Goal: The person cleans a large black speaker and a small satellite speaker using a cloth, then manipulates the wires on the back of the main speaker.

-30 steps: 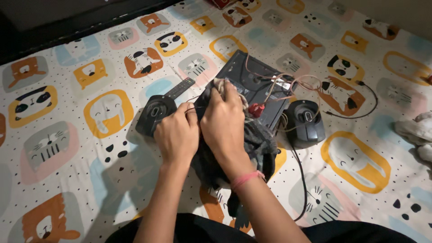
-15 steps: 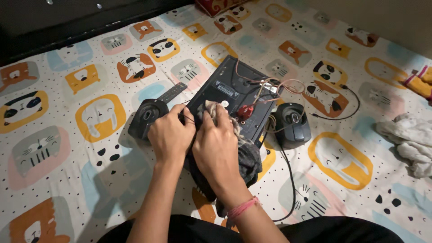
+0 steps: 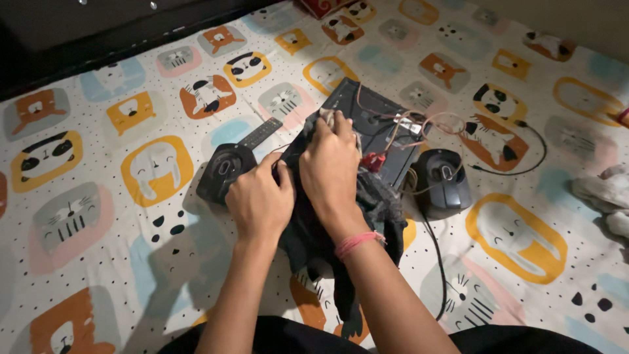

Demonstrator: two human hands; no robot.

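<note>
— Where are the hands?

— Centre of the frame; the right hand (image 3: 332, 164) lies knuckles up, fingers curled, pressing a pale rag (image 3: 329, 119) onto the black flat device (image 3: 372, 128); the left hand (image 3: 260, 200) is closed, gripping the dark cloth (image 3: 314, 239) beside it.

— And around them?

— A round black speaker (image 3: 224, 169) sits just left of the left hand, a remote control (image 3: 260, 132) above it; a second speaker (image 3: 445, 183) lies right of the device, wires (image 3: 419, 124) looped across; everything rests on an animal-print sheet (image 3: 98, 216).
</note>
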